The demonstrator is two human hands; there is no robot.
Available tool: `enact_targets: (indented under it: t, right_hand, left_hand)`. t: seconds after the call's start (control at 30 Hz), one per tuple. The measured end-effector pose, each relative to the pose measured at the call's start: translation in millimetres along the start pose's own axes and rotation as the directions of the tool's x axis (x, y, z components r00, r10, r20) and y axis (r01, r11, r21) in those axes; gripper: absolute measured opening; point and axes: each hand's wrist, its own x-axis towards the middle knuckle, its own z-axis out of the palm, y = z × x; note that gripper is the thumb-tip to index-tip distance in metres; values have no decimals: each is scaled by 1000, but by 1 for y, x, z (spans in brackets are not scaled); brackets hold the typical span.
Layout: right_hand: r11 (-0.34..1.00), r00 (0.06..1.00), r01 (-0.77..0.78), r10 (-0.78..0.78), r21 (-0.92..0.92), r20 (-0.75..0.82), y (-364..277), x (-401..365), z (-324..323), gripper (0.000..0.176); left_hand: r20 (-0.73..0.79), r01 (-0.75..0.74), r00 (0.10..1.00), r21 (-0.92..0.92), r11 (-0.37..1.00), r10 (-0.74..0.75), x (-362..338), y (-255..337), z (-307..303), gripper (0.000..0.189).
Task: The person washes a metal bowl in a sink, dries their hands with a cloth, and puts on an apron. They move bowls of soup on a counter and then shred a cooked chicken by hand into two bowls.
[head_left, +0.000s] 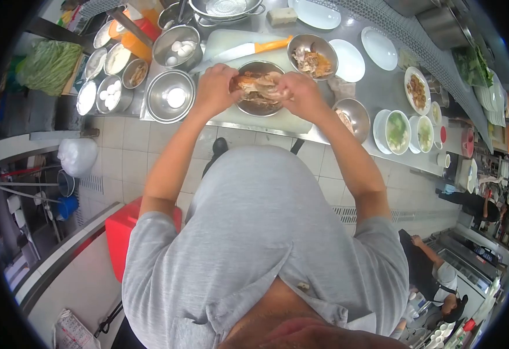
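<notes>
A steel bowl (260, 110) sits on the cutting board (289, 120) right in front of me, with reddish-brown contents inside. Over it is a pale piece of cooked meat (263, 86), which looks like chicken. My right hand (304, 96) pinches its right end, slightly blurred. My left hand (215, 91) is at the bowl's left side, its curled fingers closed on the meat's other end. Behind the bowl lies a knife (237, 52) with a yellow handle. Another steel bowl (313, 57) of torn meat stands beyond my right hand.
Left of the board are an empty steel bowl (170, 96), a bowl of eggs (177, 52) and several seasoning containers. To the right stand a small steel bowl (354, 120), white plates (347, 60) and soup bowls (397, 132). Co-workers (435, 267) are at the far right.
</notes>
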Motion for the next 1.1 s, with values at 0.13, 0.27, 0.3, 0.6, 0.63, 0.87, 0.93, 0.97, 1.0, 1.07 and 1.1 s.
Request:
enact_targets:
  t: [0.13, 0.27, 0.3, 0.6, 0.63, 0.87, 0.93, 0.97, 1.0, 1.07, 1.1]
  right_hand:
    - [740, 912, -280, 405, 611, -73, -10, 3, -12, 30]
    - [267, 810, -134, 584, 954, -50, -15, 15, 3, 26]
    - [229, 797, -129, 603, 965, -36, -19, 17, 5, 25]
    - [296, 817, -345, 563, 891, 129, -28, 1, 17, 26]
    - [283, 821, -369, 546, 885, 168, -23, -2, 17, 24]
    - [-21, 706, 10, 708, 1000, 8, -31, -5, 47, 14]
    - [6, 709, 9, 705, 1000, -10, -38, -8, 55, 12]
    - [25, 715, -18, 699, 1000, -5, -40, -9, 57, 10]
    - [78, 733, -113, 680, 991, 30, -41, -12, 57, 12]
    - [192, 757, -291, 645, 937, 103, -40, -20, 49, 17]
    - [206, 742, -404, 644, 891, 188, -37, -24, 40, 22]
  left_hand:
    - [193, 217, 975, -720, 659, -111, 0, 7, 9, 50]
    - [351, 338, 936, -913, 230, 16, 8, 34, 15, 56]
    - [370, 360, 928, -918, 165, 36, 9, 38, 14, 57]
    - [485, 465, 874, -827, 315, -15, 7, 22, 5, 46]
    - [488, 457, 873, -822, 341, 8, 8, 16, 6, 36]
    - [449, 453, 892, -882, -130, 59, 5, 26, 23, 35]
    - [443, 447, 894, -877, -177, 65, 4, 33, 30, 39]
    - [426, 428, 903, -889, -163, 47, 5, 34, 31, 40]
    - [408, 408, 912, -901, -150, 29, 5, 38, 29, 42]
    - [404, 402, 915, -909, -111, 2, 6, 41, 20, 44]
    - [412, 412, 911, -906, -97, 28, 6, 39, 17, 45]
